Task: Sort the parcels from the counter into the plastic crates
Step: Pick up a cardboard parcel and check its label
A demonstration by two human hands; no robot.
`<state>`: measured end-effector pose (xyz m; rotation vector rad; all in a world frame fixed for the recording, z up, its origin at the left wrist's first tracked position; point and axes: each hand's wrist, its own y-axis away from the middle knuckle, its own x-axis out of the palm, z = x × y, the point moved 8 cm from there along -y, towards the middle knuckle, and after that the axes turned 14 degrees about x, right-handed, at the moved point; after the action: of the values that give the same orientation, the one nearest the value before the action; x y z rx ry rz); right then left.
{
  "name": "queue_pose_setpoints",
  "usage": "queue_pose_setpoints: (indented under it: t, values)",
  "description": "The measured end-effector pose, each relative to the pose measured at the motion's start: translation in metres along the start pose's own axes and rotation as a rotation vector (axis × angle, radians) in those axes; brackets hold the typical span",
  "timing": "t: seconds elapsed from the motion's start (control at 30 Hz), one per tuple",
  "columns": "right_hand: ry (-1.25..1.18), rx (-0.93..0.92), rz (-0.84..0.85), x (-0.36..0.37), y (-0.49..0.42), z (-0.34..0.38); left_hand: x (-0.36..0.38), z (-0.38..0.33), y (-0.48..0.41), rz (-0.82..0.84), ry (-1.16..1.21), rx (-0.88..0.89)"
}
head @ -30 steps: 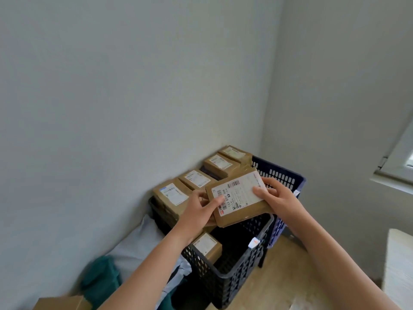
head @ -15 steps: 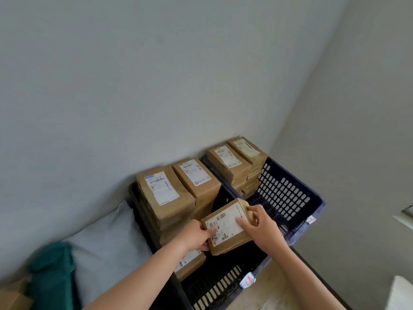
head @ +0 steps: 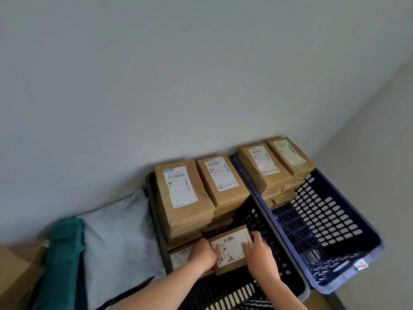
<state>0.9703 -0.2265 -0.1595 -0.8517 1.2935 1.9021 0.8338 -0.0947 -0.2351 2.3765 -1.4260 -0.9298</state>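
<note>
The black crate (head: 232, 298) is cut off by the bottom edge, and both forearms cover much of its floor. At the lower left a cardboard box (head: 15, 276) and a teal cloth (head: 62, 260) also run out of view, so their full shape cannot be told. The print on every label is too blurred to read. A low parcel (head: 178, 258) lies partly under the left wrist, with only a strip of its label showing.

Both arms reach forward and down into the black crate. The left hand (head: 202, 257) grips the left edge of the held parcel (head: 232, 249), its fingers curled under the parcel and mostly hidden. The right hand (head: 259, 257) clasps the right side, with the thumb lying on the label and the fingers wrapped over the far edge. The held parcel sits low inside the black crate, label up, just in front of the stacks. Whether it rests on anything cannot be told.

The black crate holds two tall stacks of brown parcels against the wall, the left stack (head: 181, 193) and the right stack (head: 221, 182), side by side and touching. The blue crate (head: 324, 220) stands just to the right, its rim against the black one. It holds two shorter stacks (head: 261, 166) at its far end. A pale grey bag (head: 120, 231) lies left of the black crate.
</note>
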Motion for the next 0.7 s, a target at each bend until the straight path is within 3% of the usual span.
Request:
queue_pose_setpoints:
  t: [0.1, 0.3, 0.7]
  values:
    - [0.025, -0.003, 0.004, 0.004, -0.022, 0.006, 0.002, 0.001, -0.006, -0.052, -0.013, -0.034]
    - [0.300, -0.123, 0.088, 0.028, -0.060, 0.017, 0.004, 0.002, -0.007, -0.178, 0.002, -0.137]
    - [0.131, -0.181, 0.281, 0.041, -0.079, 0.005, 0.029, -0.004, 0.002, -0.416, 0.125, -0.225]
